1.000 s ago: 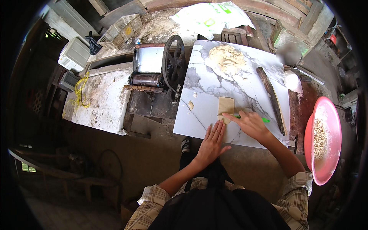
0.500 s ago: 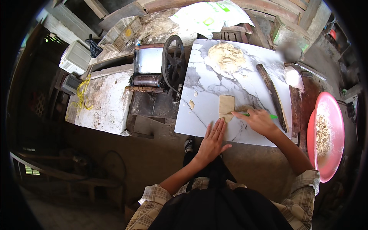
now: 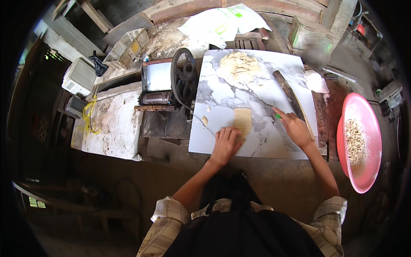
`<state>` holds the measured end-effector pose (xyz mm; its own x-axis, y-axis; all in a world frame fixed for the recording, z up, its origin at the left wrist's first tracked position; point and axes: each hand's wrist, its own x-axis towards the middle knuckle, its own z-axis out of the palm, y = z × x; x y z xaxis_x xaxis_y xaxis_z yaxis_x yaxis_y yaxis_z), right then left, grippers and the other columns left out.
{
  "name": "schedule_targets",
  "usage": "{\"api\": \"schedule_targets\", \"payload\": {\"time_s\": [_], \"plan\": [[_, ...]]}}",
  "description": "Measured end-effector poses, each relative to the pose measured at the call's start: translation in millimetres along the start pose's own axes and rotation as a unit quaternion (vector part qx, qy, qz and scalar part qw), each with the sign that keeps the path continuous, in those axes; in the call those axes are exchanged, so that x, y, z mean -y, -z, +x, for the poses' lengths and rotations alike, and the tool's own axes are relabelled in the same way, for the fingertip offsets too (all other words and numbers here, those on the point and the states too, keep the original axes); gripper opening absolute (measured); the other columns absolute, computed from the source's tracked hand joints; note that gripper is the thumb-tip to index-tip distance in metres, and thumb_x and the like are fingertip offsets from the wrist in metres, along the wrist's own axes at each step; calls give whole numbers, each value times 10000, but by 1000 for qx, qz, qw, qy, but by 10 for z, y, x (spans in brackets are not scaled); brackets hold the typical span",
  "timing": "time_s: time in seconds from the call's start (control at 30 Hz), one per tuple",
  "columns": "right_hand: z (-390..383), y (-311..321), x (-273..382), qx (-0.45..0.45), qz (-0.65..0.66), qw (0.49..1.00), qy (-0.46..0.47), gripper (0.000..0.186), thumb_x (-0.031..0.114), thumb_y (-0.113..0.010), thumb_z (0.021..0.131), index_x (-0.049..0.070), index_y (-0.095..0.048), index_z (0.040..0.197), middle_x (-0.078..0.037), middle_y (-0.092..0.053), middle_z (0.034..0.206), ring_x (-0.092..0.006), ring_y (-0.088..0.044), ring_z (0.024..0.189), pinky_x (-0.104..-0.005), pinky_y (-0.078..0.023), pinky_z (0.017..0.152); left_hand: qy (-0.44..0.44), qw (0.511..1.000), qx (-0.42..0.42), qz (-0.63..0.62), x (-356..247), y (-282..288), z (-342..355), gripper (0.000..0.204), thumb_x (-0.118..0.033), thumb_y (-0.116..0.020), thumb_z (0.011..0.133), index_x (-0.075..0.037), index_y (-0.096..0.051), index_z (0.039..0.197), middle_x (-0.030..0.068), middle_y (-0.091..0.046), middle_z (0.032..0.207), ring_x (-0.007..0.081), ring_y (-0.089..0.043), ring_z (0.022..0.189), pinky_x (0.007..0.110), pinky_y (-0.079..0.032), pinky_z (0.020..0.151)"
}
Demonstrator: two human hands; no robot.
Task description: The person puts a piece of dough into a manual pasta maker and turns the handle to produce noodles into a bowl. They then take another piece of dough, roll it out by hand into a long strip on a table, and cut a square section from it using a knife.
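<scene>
My left hand [image 3: 227,145] is at the near end of a flat rectangular sheet of dough [image 3: 242,118], its fingers curled onto a smaller dough piece [image 3: 243,132] there. A crosswise line divides the two parts of the sheet. To the right, my right hand [image 3: 296,129] is closed round a green-handled knife [image 3: 278,116], held away from the dough with the index finger stretched along it. Only a bit of green shows; the blade cannot be made out. Both hands are over a marble-patterned board [image 3: 214,143]. A large lump of dough [image 3: 239,67] lies at its far side.
A dark wooden rod [image 3: 293,96] lies on the board's right side. Left of the board stands a roller machine [image 3: 156,98] with a big wheel [image 3: 184,79]. At the right, a pink basin [image 3: 373,128] holds floury dough strips [image 3: 354,143]. A white sack [image 3: 222,23] lies behind.
My right hand has lifted the knife off the dough and moved up and right relative to the sheet. My left hand has gone from flat to curled at the near dough piece. The view has shifted slightly.
</scene>
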<state>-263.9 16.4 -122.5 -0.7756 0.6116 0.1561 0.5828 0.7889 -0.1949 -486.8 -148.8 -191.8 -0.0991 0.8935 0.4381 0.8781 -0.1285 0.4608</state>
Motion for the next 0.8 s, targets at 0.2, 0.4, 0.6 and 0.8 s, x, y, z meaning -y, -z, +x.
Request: {"api": "schedule_targets", "payload": {"time_s": [0.2, 0.4, 0.6, 0.8], "plan": [[310, -658, 2, -118, -30, 993, -10, 489, 129, -583, 862, 176, -470, 1335, -115, -574, 936, -281, -539, 920, -405, -440, 800, -198, 977, -12, 74, 320, 21, 326, 211, -214, -709, 752, -118, -567, 875, 7, -529, 831, 202, -509, 848, 349, -385, 770], [374, -562, 364, -105, 61, 990, 74, 374, 246, -670, 812, 128, -568, 1151, -76, -471, 1079, -267, -416, 1054, -407, -338, 874, -231, 969, -12, 83, 369, 52, 491, 144, -197, -690, 770, -117, -575, 804, 2, -529, 795, 195, -510, 798, 331, -398, 706], [383, -713, 559, -125, 128, 979, 95, 293, 301, -725, 750, 123, -617, 957, -37, -524, 999, -253, -439, 993, -416, -325, 838, -112, 992, -12, -51, 321, 58, 685, 129, -169, -663, 806, -83, -570, 830, 35, -559, 802, 234, -517, 796, 366, -409, 699], [1133, -591, 416, -186, 202, 959, -67, 194, 278, -718, 766, 120, -648, 855, 18, -605, 773, -224, -492, 899, -375, -313, 788, 17, 972, -86, -217, 473, 51, 1387, 117, -117, -632, 841, -30, -568, 886, 89, -625, 828, 268, -573, 775, 390, -456, 704]]}}
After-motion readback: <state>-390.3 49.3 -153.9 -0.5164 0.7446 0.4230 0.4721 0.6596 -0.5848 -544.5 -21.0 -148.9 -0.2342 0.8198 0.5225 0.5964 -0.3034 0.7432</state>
